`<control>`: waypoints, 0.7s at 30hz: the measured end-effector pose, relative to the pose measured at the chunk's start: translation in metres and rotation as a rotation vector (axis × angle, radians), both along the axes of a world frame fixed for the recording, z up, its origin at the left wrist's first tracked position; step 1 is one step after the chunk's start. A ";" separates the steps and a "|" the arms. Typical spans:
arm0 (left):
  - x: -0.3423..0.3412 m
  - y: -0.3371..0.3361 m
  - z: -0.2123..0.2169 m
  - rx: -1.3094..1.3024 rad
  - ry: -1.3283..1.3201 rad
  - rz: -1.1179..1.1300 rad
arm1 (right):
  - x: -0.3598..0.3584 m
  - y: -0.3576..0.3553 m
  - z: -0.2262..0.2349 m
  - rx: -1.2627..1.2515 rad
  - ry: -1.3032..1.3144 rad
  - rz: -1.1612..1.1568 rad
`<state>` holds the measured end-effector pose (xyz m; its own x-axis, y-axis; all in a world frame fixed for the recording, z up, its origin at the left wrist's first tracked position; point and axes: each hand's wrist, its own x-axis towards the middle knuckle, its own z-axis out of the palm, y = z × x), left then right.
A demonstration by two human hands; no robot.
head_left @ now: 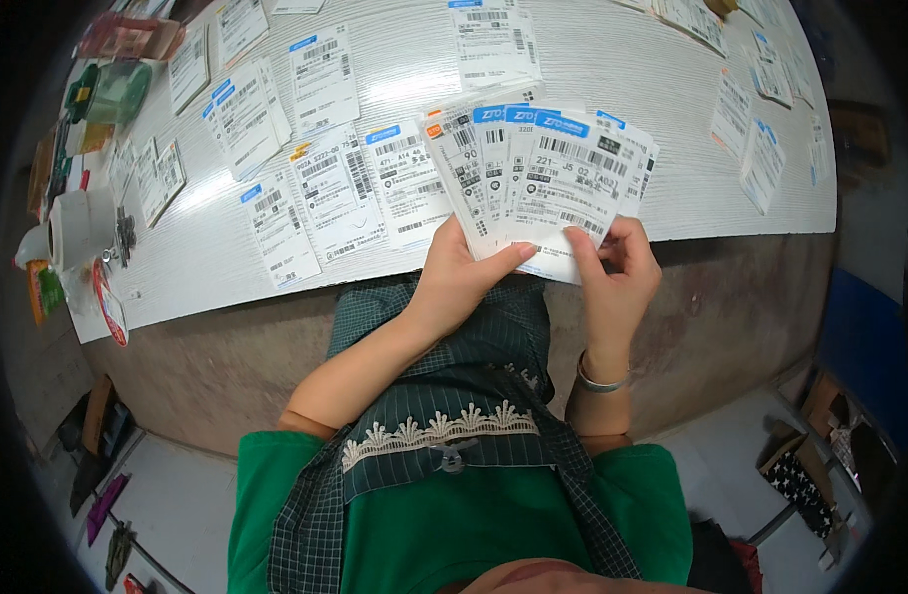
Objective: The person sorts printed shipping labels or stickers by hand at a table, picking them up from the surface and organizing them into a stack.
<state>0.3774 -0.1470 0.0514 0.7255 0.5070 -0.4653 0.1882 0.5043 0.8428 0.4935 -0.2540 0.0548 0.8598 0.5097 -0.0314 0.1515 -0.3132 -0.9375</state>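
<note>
While my left hand [459, 272] pinches the fan of labels [573, 178], thumb in front, other fingers hidden, my right hand [617, 282], nearly closed, grips its lower right edge. The fan is over the table's [404, 69] near edge; a row of 3 labels [335, 198] lies left, a white roll [84, 228] beyond.

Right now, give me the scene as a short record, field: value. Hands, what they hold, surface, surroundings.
left hand: thumb over the lower edge of the fanned labels, fingers hidden behind
right hand: thumb on the front label near its lower right; grip behind unclear
held: white printed labels, mostly blue-marked, one orange-marked at the left
surface: pale table with a curved far right side
left of hands: more labels, some stacked; white roll near the table's left edge
right wrist: metallic bracelet
</note>
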 end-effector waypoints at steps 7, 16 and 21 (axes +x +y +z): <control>-0.024 0.015 0.003 -0.195 -0.095 0.195 | -0.007 0.022 0.004 -0.051 -0.186 0.189; -0.070 0.054 0.006 -0.116 -0.180 0.492 | 0.028 0.109 0.003 0.138 0.099 0.138; -0.098 0.077 0.009 -0.039 -0.227 0.644 | 0.040 0.186 -0.003 -0.136 -0.124 0.371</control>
